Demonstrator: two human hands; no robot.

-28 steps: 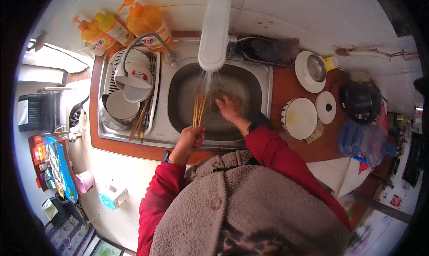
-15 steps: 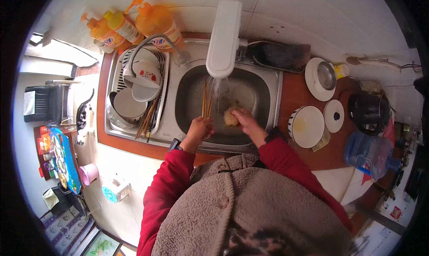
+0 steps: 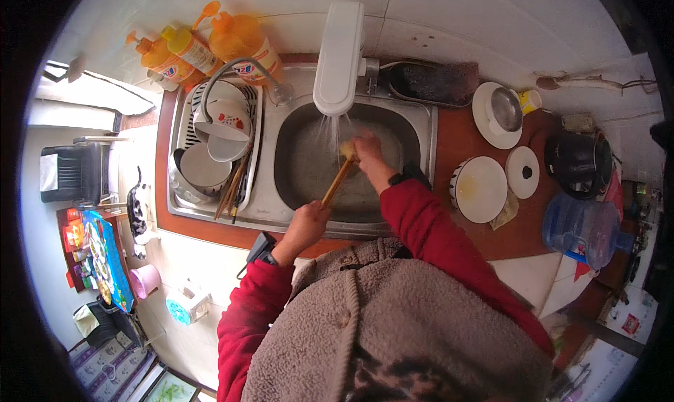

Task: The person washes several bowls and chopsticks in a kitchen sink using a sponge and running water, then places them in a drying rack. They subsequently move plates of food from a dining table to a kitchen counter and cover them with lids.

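At the lower front of the sink, my left hand (image 3: pixel 309 220) is closed round a bundle of wooden chopsticks (image 3: pixel 337 181), which slants up to the right. My right hand (image 3: pixel 367 151) grips a pale yellow scrubber (image 3: pixel 346 147) at the upper end of the bundle. Water streams from the white tap unit (image 3: pixel 337 55) into the steel sink (image 3: pixel 295 142), beside and onto the scrubbed end. Left of the basin stands a dish rack (image 3: pixel 246 191) with bowls and more chopsticks.
Orange bottles (image 3: pixel 242 48) stand behind the rack. Right of the sink are a bowl (image 3: pixel 477 190), a lid (image 3: pixel 521 170), a plate (image 3: pixel 495 135), a black pot (image 3: pixel 576 160) and a water jug (image 3: pixel 579 233). A cat (image 3: pixel 137 212) is on the floor at left.
My right hand reached down into the basin, took up the scrubber and moved up and left onto the chopsticks. The bundle has tilted from upright to slanting rightward.
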